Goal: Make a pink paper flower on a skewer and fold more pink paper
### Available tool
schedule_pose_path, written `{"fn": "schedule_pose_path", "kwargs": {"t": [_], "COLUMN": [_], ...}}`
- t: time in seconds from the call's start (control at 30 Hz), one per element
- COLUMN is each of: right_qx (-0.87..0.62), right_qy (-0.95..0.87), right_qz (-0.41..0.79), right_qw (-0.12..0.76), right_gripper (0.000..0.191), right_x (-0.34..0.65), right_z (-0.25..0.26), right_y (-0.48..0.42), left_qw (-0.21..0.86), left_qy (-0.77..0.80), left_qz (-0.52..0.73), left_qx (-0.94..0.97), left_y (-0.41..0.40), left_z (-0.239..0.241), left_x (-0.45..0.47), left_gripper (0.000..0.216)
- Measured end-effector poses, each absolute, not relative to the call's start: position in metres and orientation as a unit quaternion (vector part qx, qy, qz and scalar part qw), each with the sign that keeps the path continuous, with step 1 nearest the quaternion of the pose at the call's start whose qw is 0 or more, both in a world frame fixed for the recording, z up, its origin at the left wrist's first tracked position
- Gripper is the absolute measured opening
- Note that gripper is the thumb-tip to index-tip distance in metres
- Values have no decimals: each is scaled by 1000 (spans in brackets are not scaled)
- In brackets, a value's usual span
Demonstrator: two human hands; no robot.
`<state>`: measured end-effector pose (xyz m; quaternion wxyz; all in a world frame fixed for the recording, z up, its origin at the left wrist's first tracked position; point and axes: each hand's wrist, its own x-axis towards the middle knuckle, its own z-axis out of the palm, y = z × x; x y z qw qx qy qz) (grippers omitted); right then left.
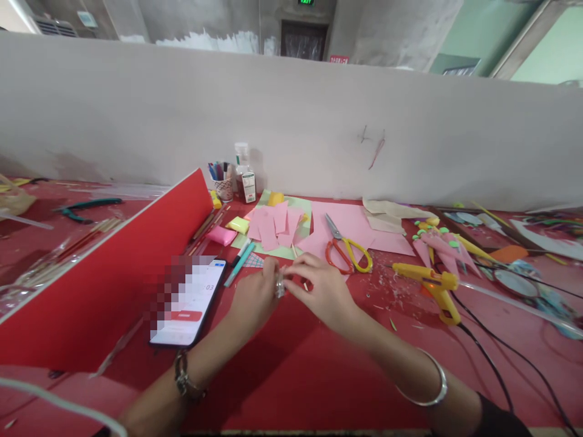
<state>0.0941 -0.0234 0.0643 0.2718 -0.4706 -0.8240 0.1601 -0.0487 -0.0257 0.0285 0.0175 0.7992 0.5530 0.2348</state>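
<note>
My left hand is closed round a small clear, shiny piece that looks like a little roll of clear tape; its exact kind is hard to make out. Close against it, my right hand has its fingers bent in a pinch at the piece's right side. What lies between those fingertips is too small to name. Beyond both hands lie cut pink paper strips on a green sheet. Scissors with red and yellow handles rest on pink paper past my right hand.
A yellow glue gun with a black cord lies at the right, near pink paper cones. On the left are a phone and a slanted red board. A pen cup and bottle stand by the white partition.
</note>
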Motion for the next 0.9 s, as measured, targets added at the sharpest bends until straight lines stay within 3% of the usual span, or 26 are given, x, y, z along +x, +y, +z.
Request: {"fn": "schedule_pose_path", "kwargs": {"t": [0.13,0.27,0.47,0.67,0.9], "right_qx": [-485,-465,-441,-387,-406], "right_qy": [-839,-851,-834,-855,-744], "right_qz": [141,165,226,245,410], "right_qw": [202,178,244,245,337], "right_gripper": [19,13,12,9,6], "right_x": [96,95,91,97,104], "right_z": [58,54,52,60,73], "right_y": [-23,-17,-6,-2,2], "left_qw": [25,43,108,111,126], "left_qy": [540,519,485,480,531], "left_qz": [241,257,327,357,310], "left_qx": [806,814,803,794,778], "left_y": [-24,-22,-23,-24,-23], "left_z": [22,18,15,11,9], "left_x": [-48,-47,-46,-47,-48], "left_gripper": [10,10,7,11,11]}}
